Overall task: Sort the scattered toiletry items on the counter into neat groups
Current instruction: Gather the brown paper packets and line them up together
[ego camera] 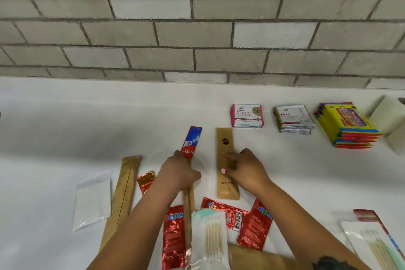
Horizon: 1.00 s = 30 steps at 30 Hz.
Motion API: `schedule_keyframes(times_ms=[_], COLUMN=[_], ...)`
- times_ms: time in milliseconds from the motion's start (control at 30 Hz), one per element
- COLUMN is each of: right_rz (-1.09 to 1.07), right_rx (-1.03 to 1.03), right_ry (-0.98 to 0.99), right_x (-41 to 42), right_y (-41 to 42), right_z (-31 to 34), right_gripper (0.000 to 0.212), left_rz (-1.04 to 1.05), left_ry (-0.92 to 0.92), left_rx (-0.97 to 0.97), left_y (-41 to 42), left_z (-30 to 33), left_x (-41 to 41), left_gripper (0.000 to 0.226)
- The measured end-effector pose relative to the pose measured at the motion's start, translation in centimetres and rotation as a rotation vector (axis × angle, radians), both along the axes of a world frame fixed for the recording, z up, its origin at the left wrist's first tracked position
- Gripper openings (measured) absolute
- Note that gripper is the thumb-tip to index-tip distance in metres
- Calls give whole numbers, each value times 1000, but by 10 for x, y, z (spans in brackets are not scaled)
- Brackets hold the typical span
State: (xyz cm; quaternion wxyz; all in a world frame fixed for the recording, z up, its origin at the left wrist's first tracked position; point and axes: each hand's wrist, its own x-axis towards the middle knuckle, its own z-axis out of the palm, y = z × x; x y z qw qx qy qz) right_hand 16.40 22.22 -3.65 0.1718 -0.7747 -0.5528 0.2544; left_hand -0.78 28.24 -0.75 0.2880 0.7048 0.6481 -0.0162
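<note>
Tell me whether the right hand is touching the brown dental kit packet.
Touching. The head view shows the right hand with fingers resting on the dental kit packet.

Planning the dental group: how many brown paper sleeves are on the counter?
4 visible: one under the right hand, one gripped with the toothpaste by the left hand, one long brown paper sleeve at left, one partly hidden at the bottom edge. More may be covered.
</note>
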Motion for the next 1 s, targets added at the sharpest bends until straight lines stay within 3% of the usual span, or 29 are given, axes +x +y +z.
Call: schedule_keyframes(times_ms=[133,333,600,667,733,767,833,933,1000], right_rz=[26,34,-27,-30,-30,-19,-17,-100,-191], right_rx=[0,19,110,118,91,74,83,154,178], right_ry=[-12,8,64,199,548,718,840,788,748], right_x=[-3,-12,-21,-26,-32,-34,-35,-26,-12], right_y=[-5,-11,-12,-11,-11,-11,-9,-8,-11], right_z=[0,0,15,22,30,34,35,33,30], right_gripper=[52,53,43,37,34,32,22,11,13], left_rz=[56,205,317,344,343,333,310,301,254], left_ry=[-173,-658,-972,-1052,-1135,-1164,-1214,-1209,-1046], left_rx=[-45,-267,-133,-83,-63,-54,-65,-56,24], left_y=[15,24,39,43,43,42,37,35,32], left_z=[8,17,40,44,45,45,43,30,16], left_x=[-21,-49,-50,-48,-39,-33,-16,7,21], left_gripper=[41,51,22,20,14,12,13,15,28])
